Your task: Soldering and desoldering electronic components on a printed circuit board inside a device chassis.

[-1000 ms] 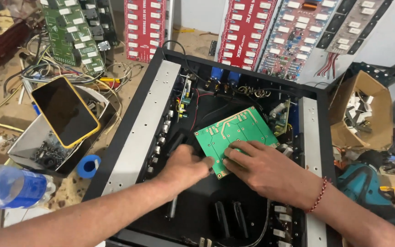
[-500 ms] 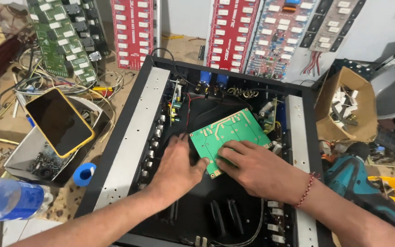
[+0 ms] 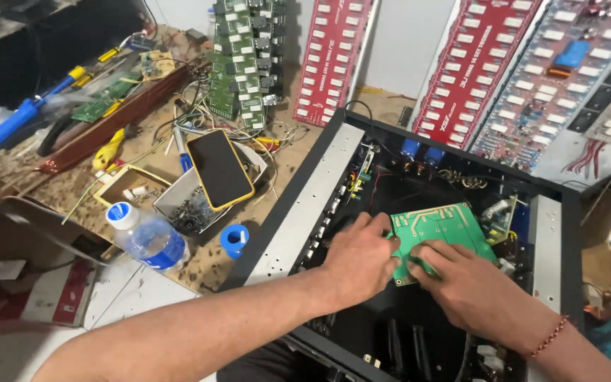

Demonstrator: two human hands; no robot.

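A green circuit board (image 3: 441,230) lies solder side up inside an open black metal chassis (image 3: 298,219). My left hand (image 3: 356,258) rests on the board's left edge, fingers curled over it. My right hand (image 3: 461,279) presses down on the board's lower part, with a red bead bracelet on the wrist. Both hands touch the board at once. The board's near edge is hidden under my fingers.
A phone in a yellow case (image 3: 219,168) lies on a box of small parts. A plastic water bottle (image 3: 146,237), a blue tape roll (image 3: 234,239), tools and loose wires cover the workbench at left. Red and green circuit boards (image 3: 330,56) lean against the back wall.
The view has shifted so the chassis sits further right. Both hands stay on the green board, with my left hand's fingers now over its left edge.
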